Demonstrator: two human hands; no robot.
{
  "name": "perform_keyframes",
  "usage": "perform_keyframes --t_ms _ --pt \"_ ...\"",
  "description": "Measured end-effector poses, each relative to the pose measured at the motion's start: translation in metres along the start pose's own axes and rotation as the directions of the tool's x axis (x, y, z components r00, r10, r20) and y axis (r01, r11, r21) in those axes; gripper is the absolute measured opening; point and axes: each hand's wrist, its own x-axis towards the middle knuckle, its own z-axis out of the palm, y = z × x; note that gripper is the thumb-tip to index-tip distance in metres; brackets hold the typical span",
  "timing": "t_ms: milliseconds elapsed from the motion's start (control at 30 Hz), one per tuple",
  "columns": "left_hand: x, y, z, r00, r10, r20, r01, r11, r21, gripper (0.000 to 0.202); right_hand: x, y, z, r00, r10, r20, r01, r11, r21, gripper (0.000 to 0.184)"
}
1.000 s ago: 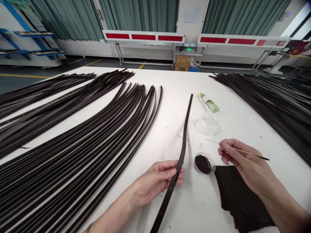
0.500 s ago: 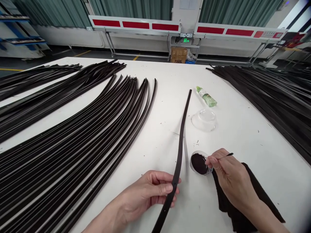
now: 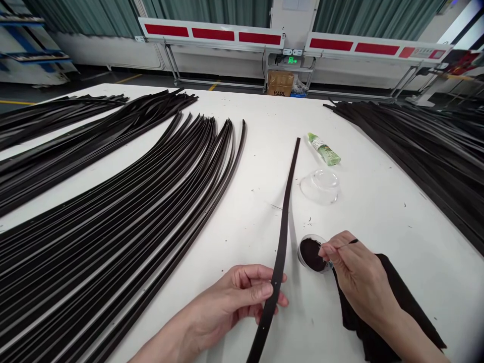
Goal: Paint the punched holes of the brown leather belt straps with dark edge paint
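A long black strap [image 3: 284, 229] with small holes runs up from the bottom edge, and my left hand [image 3: 242, 292] pinches it between thumb and fingers. My right hand [image 3: 365, 277] grips a thin stick [image 3: 346, 245] with a dark end pointing up and back; its front end is hidden by the fingers. Those fingers are at the right rim of a small clear cup [image 3: 300, 254] holding a black substance [image 3: 312, 253]. Under my right wrist lies a dark cloth [image 3: 401, 297].
Many black straps [image 3: 151, 201] lie side by side across the left of the white table [image 3: 260, 176]. Another pile of straps [image 3: 408, 136] covers the right side. Beyond the cup are a clear plastic lid or bowl [image 3: 321, 186] and a green tube [image 3: 324, 149].
The held strap's lower part has shifted slightly to the right. My left fingers have moved a little with it. My right hand stays at the cup, with the stick slightly turned.
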Motion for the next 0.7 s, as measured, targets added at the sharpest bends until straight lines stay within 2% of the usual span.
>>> perform_keyframes --t_ms 267,333,400,433,500,567,600,667,700 --pt "-0.001 0.0 -0.003 1.0 -0.025 -0.015 0.025 1.0 -0.009 0.028 -0.002 0.0 -0.001 0.999 0.036 -0.004 -0.036 0.999 0.018 0.024" --pt "0.0 0.001 -0.002 1.0 -0.015 -0.013 0.014 1.0 -0.023 0.03 -0.002 -0.003 -0.006 0.992 0.124 -0.028 -0.122 0.991 0.06 0.024" --pt "0.0 0.001 -0.002 1.0 0.0 0.0 0.0 0.999 -0.041 0.031 -0.001 -0.007 -0.013 0.955 0.289 -0.063 -0.277 0.949 0.15 0.028" --pt "0.0 0.001 -0.001 1.0 0.008 0.006 -0.007 0.999 -0.049 0.031 -0.001 -0.009 -0.016 0.917 0.391 -0.075 -0.369 0.905 0.213 0.03" --pt "0.001 0.0 -0.001 1.0 0.026 0.001 -0.026 0.998 -0.059 0.03 0.0 -0.014 -0.02 0.807 0.587 -0.055 -0.528 0.761 0.376 0.034" --pt "0.002 -0.002 -0.001 0.999 0.04 -0.023 -0.041 0.997 -0.064 0.028 0.001 -0.018 -0.022 0.696 0.717 0.037 -0.615 0.568 0.547 0.035" --pt "0.003 -0.003 -0.001 0.998 0.044 -0.036 -0.046 0.997 -0.066 0.027 0.001 -0.02 -0.021 0.658 0.747 0.099 -0.628 0.47 0.62 0.035" --pt "0.004 -0.005 0.0 0.997 0.049 -0.052 -0.053 0.996 -0.076 0.027 0.001 -0.023 -0.018 0.62 0.757 0.206 -0.621 0.313 0.718 0.034" --pt "0.005 -0.006 0.0 0.997 0.049 -0.054 -0.053 0.995 -0.081 0.027 0.001 -0.024 -0.016 0.616 0.752 0.236 -0.613 0.269 0.743 0.033"
